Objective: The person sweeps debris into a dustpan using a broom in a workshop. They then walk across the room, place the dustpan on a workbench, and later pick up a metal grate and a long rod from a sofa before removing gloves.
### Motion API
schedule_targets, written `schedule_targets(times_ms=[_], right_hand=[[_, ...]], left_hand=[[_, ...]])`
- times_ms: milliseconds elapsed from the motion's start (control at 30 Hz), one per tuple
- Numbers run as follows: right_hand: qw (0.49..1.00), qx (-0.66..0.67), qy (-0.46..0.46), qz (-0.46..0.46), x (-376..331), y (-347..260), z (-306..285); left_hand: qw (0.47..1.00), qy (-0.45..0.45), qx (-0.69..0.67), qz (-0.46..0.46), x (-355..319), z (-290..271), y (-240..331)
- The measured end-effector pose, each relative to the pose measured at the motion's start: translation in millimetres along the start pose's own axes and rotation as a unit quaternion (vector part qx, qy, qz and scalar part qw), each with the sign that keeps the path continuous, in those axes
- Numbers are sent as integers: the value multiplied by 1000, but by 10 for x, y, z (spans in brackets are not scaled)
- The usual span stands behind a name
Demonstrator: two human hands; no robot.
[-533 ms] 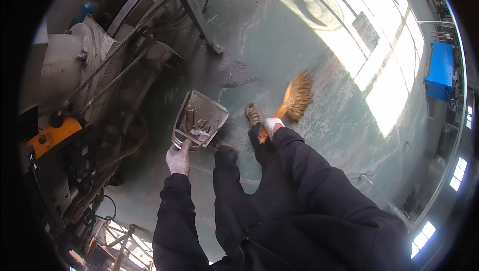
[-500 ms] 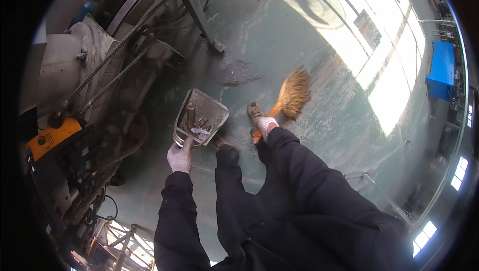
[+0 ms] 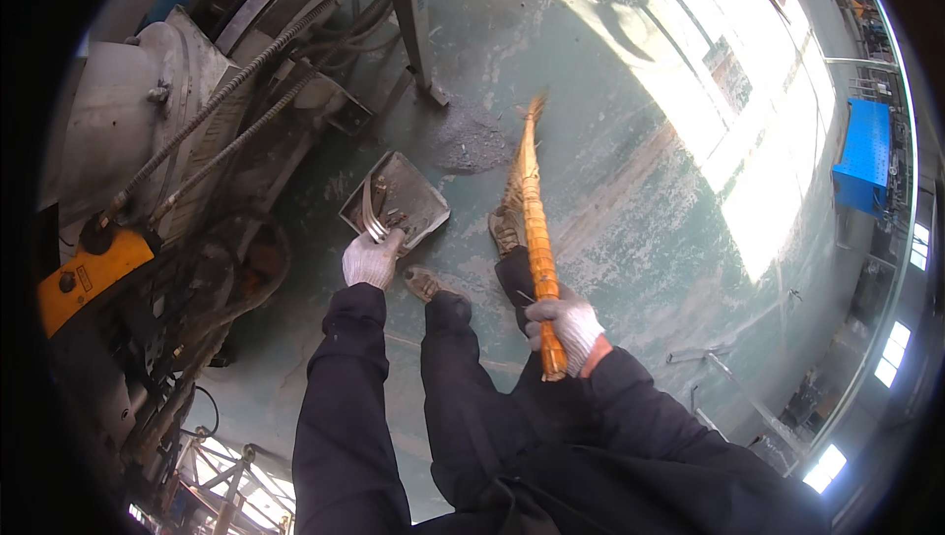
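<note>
My left hand (image 3: 371, 259), in a pale work glove, is closed on the curved metal handle of a dustpan (image 3: 423, 208). Small bits of debris lie inside the pan. My right hand (image 3: 568, 326), gloved too, grips the orange wrapped handle of a straw broom (image 3: 535, 220) near its butt end. The broom points away from me, with its bristles seen edge-on beside a heap of grey shavings (image 3: 468, 139) on the floor. That heap lies just beyond the dustpan, at the foot of a metal post.
Machinery with ribbed hoses (image 3: 212, 114) and an orange box (image 3: 94, 279) stands along the left. A metal post (image 3: 409, 18) comes down next to the heap. A blue panel (image 3: 861, 156) is at the far right, and a metal frame (image 3: 743, 392) lies at the lower right.
The broom has swung from pointing right to pointing straight ahead, its handle raised toward me. My right hand has come back nearer my body. The dustpan's handle has tipped over the pan.
</note>
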State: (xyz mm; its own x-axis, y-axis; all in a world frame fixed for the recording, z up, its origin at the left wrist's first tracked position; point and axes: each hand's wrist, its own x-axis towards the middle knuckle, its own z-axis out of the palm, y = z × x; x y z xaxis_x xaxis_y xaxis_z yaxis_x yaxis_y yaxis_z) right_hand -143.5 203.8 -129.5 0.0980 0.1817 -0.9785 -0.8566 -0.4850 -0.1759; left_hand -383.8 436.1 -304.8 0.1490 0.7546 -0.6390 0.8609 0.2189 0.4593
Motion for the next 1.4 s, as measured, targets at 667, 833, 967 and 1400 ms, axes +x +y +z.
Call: schedule_targets(times_ms=[667,833,967,1400], right_hand=[[933,-248,229,-123,2766,-557,-697],[796,-498,320,-127,2900,-765,-577],[647,-724,232,-51,3332,-951,-302],[680,-733,14,16,2737,663,401]], left_hand=[[1000,-17,19,10,224,187,144],[999,-18,16,30,302,192,251],[999,-26,11,32,299,138,226],[997,-18,63,51,417,359,532]])
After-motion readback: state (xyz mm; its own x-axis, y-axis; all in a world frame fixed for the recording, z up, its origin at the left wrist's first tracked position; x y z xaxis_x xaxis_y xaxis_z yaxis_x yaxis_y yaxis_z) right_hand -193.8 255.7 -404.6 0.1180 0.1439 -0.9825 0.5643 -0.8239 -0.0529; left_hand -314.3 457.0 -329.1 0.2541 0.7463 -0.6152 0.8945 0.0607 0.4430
